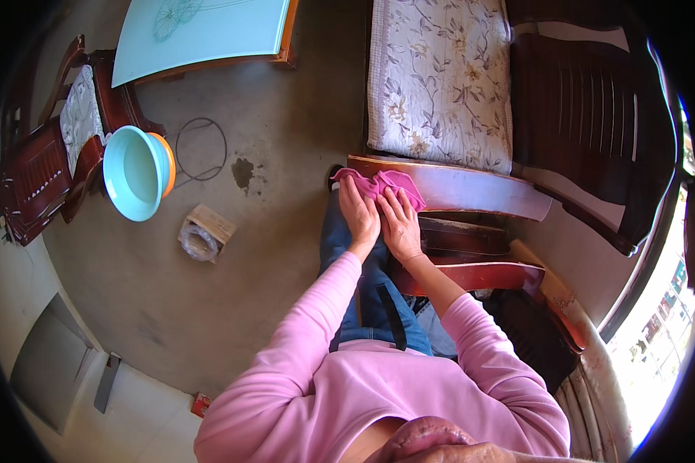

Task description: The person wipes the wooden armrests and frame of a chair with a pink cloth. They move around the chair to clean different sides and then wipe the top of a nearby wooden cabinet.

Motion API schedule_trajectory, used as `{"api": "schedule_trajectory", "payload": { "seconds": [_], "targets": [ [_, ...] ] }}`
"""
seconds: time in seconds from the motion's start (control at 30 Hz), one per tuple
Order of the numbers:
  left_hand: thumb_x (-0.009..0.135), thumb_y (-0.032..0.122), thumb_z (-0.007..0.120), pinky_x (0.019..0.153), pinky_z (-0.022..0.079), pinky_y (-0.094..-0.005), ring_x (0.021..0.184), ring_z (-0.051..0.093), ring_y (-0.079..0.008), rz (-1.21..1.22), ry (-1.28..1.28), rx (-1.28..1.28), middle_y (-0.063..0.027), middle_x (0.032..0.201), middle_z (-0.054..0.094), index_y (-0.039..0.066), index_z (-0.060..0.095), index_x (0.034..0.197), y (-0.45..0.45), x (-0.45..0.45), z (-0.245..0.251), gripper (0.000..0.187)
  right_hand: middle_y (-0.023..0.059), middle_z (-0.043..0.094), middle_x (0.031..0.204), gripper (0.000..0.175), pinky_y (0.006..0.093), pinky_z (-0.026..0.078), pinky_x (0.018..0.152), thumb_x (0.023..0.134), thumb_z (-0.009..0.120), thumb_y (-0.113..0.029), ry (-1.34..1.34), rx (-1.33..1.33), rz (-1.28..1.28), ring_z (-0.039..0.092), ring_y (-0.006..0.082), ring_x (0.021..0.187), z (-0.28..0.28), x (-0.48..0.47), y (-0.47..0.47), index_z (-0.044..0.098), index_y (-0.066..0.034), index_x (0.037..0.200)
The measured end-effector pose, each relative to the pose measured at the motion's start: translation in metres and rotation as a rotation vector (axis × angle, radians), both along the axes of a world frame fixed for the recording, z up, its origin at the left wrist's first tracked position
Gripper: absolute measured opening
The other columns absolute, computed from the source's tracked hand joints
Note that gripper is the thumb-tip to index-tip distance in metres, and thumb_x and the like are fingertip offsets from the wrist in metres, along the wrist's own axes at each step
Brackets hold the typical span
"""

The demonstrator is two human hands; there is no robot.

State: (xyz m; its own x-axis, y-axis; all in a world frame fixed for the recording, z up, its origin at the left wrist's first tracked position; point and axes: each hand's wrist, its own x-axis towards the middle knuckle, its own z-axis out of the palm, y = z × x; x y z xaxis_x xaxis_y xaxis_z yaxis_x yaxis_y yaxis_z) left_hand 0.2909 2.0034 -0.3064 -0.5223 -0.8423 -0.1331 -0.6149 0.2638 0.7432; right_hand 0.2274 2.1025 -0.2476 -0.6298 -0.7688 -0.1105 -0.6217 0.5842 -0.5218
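A crumpled pink cloth (402, 182) lies over the front end of the glossy wooden armrest (480, 191) of a bench. My left hand (359, 214) presses on the cloth's left part with its fingers together, its fingertips at the armrest's end. Just beside it, my right hand (399, 223) rests flat with its fingertips on the cloth's right part. The palms' undersides are hidden, so how firmly each hand grips the cloth does not show.
A floral seat pad (440, 81) covers the bench beyond the armrest. To the left stand light blue basins (133, 173), a wire stand (201, 149), an opened cardboard box (208, 228) and a table with a pale blue top (208, 35). Another wooden armrest (475, 276) is close on the right.
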Motion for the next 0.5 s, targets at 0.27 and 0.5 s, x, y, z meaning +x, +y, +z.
{"api": "schedule_trajectory", "payload": {
  "seconds": [0.27,0.5],
  "targets": [
    [0.113,0.042,0.039,0.107,0.050,-0.0478,0.125,0.062,-0.0466,0.076,0.054,0.476,-0.0252,0.137,0.065,0.007,0.054,0.149,-0.078,-0.021,-0.017,0.052,0.0078,0.054,0.158,0.044,0.0517,0.035,0.118,0.099,0.059,-0.013,0.010,-0.049,-0.011,0.042,0.0377,0.151,-0.002,-0.019,-0.077,0.063,-0.0136,0.143],
    [0.111,0.028,0.044,0.114,0.042,-0.0472,0.132,0.056,-0.0452,0.082,0.090,0.208,-0.0304,0.143,0.057,0.000,0.045,0.153,-0.014,0.003,-0.017,0.051,0.0071,0.054,0.158,0.052,0.0509,0.038,0.117,0.093,0.063,-0.010,-0.009,0.003,0.000,0.043,0.0354,0.151,-0.002,0.003,-0.009,0.064,-0.0145,0.144]
  ]
}}
